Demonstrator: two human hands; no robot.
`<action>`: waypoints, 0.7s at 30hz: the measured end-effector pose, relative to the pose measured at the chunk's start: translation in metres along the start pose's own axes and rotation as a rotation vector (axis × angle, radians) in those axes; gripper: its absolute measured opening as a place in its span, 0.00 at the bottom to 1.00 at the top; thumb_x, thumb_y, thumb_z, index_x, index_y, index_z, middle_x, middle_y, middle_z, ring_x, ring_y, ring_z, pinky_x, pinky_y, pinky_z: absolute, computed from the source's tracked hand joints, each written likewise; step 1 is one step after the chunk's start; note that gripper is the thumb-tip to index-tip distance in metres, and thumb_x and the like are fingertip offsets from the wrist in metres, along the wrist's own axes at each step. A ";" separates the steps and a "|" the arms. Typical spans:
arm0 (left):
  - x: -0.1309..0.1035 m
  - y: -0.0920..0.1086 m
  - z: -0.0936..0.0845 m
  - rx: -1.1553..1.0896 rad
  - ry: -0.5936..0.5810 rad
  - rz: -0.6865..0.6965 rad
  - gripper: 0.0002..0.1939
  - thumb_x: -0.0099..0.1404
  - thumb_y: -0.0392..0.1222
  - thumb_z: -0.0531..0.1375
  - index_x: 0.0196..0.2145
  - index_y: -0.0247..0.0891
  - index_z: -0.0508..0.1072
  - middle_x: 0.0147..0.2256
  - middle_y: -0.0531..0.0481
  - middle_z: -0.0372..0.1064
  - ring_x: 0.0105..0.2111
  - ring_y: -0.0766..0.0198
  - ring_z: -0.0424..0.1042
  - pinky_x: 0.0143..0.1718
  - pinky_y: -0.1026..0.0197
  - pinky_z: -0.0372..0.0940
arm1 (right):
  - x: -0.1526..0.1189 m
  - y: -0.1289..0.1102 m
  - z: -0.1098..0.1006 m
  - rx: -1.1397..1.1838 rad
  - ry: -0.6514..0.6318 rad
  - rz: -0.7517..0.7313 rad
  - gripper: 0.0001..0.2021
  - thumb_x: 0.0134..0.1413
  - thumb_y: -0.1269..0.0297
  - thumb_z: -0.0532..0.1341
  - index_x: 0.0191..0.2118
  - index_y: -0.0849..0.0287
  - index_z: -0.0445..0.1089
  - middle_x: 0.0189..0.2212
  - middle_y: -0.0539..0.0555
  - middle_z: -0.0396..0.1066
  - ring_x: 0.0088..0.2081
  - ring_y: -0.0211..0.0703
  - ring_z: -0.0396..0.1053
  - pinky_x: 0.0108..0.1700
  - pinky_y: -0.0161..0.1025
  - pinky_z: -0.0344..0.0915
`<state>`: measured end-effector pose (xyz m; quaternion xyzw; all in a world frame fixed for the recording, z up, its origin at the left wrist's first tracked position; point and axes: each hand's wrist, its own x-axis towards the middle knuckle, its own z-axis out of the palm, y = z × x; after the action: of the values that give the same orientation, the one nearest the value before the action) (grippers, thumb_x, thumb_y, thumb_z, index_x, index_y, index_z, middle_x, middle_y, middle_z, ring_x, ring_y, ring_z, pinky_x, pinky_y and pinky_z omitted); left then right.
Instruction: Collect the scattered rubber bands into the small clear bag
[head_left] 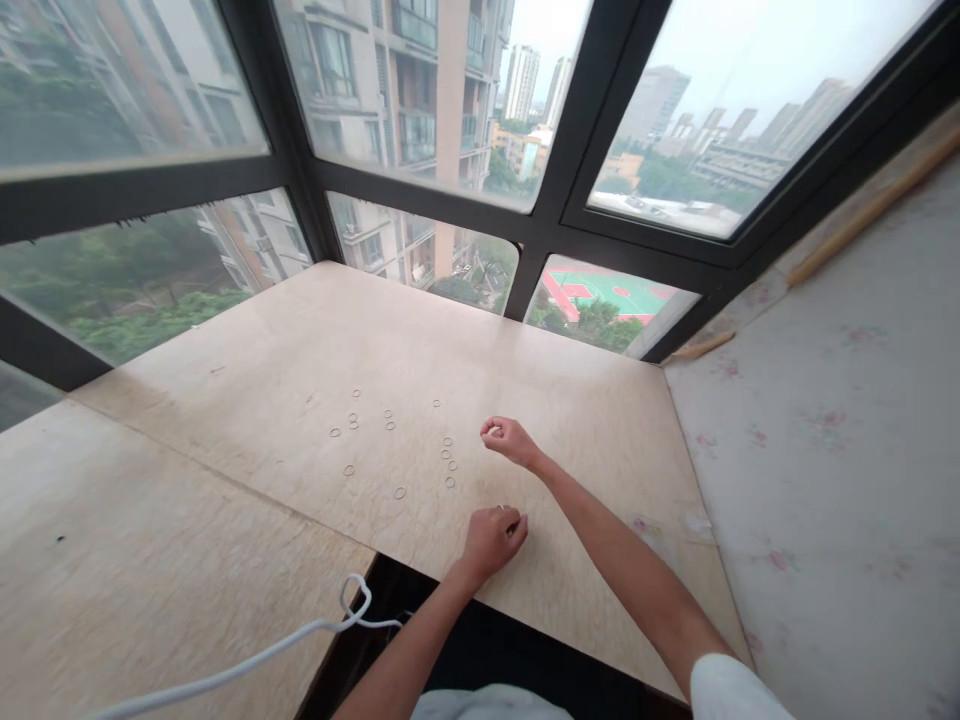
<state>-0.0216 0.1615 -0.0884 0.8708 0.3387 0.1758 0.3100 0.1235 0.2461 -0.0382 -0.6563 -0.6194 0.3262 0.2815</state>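
Several small thin rings lie scattered on the pale marbled surface, among them one ring (400, 493) toward the front and another ring (436, 404) farther back. My left hand (493, 541) is curled closed at the surface's near edge, thumb side to the right. A small pale glint shows at its fingers, too small to name. Beyond it, my right hand (510, 440) is closed with the fingertips pinched together, just right of a short row of rings (448, 442). Whatever either hand holds is hidden or too small to make out.
A white cable (300, 632) loops across the front left corner. Dark window frames (420, 225) border the marbled surface (600, 400) at the back and left. A flowered wall (825, 480) stands on the right. A small dark speck (61, 539) lies far left.
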 end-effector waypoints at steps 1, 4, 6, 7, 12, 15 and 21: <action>0.000 0.000 0.000 0.002 -0.004 0.002 0.18 0.66 0.43 0.49 0.19 0.37 0.64 0.22 0.49 0.66 0.22 0.67 0.62 0.26 0.62 0.46 | -0.020 0.009 -0.007 0.048 0.045 0.032 0.11 0.51 0.58 0.53 0.34 0.60 0.65 0.15 0.39 0.48 0.17 0.30 0.47 0.20 0.28 0.47; 0.001 0.001 -0.001 0.015 -0.008 0.012 0.19 0.66 0.44 0.49 0.19 0.37 0.64 0.21 0.50 0.65 0.22 0.67 0.61 0.26 0.62 0.46 | -0.088 0.037 -0.029 0.152 0.200 0.142 0.13 0.50 0.55 0.54 0.33 0.60 0.63 0.15 0.39 0.45 0.16 0.30 0.44 0.19 0.28 0.43; 0.002 0.001 -0.001 0.028 0.004 0.020 0.20 0.66 0.45 0.48 0.19 0.37 0.63 0.20 0.51 0.64 0.21 0.67 0.60 0.26 0.63 0.46 | -0.138 0.056 -0.044 0.186 0.318 0.219 0.13 0.50 0.53 0.54 0.32 0.59 0.63 0.15 0.39 0.43 0.16 0.30 0.42 0.19 0.29 0.41; 0.002 0.000 -0.001 0.032 0.014 0.024 0.20 0.66 0.45 0.48 0.19 0.36 0.62 0.19 0.51 0.63 0.21 0.67 0.59 0.26 0.63 0.46 | -0.162 0.064 -0.051 0.191 0.382 0.258 0.14 0.49 0.52 0.55 0.32 0.59 0.63 0.14 0.38 0.42 0.16 0.30 0.41 0.19 0.29 0.40; 0.006 -0.002 0.002 0.036 0.065 0.046 0.21 0.66 0.48 0.48 0.18 0.36 0.60 0.18 0.53 0.59 0.19 0.69 0.57 0.24 0.63 0.45 | -0.260 0.088 -0.085 0.138 0.714 0.431 0.15 0.48 0.51 0.57 0.31 0.59 0.63 0.14 0.39 0.42 0.16 0.31 0.40 0.19 0.31 0.39; 0.007 -0.002 0.002 0.053 0.084 0.050 0.22 0.66 0.49 0.49 0.17 0.36 0.59 0.17 0.54 0.58 0.19 0.69 0.56 0.24 0.63 0.44 | -0.282 0.098 -0.097 -0.006 0.906 0.462 0.14 0.50 0.52 0.57 0.32 0.59 0.66 0.14 0.39 0.42 0.17 0.32 0.42 0.20 0.31 0.42; 0.006 0.003 0.000 0.094 0.102 0.041 0.22 0.66 0.50 0.48 0.17 0.36 0.59 0.17 0.53 0.58 0.19 0.69 0.56 0.24 0.64 0.45 | -0.285 0.122 -0.101 -0.269 0.864 0.412 0.16 0.49 0.51 0.56 0.30 0.60 0.72 0.12 0.41 0.47 0.17 0.33 0.48 0.22 0.32 0.46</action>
<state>-0.0161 0.1642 -0.0861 0.8810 0.3441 0.2102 0.2474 0.2729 -0.0434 -0.0464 -0.8707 -0.3401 -0.0098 0.3550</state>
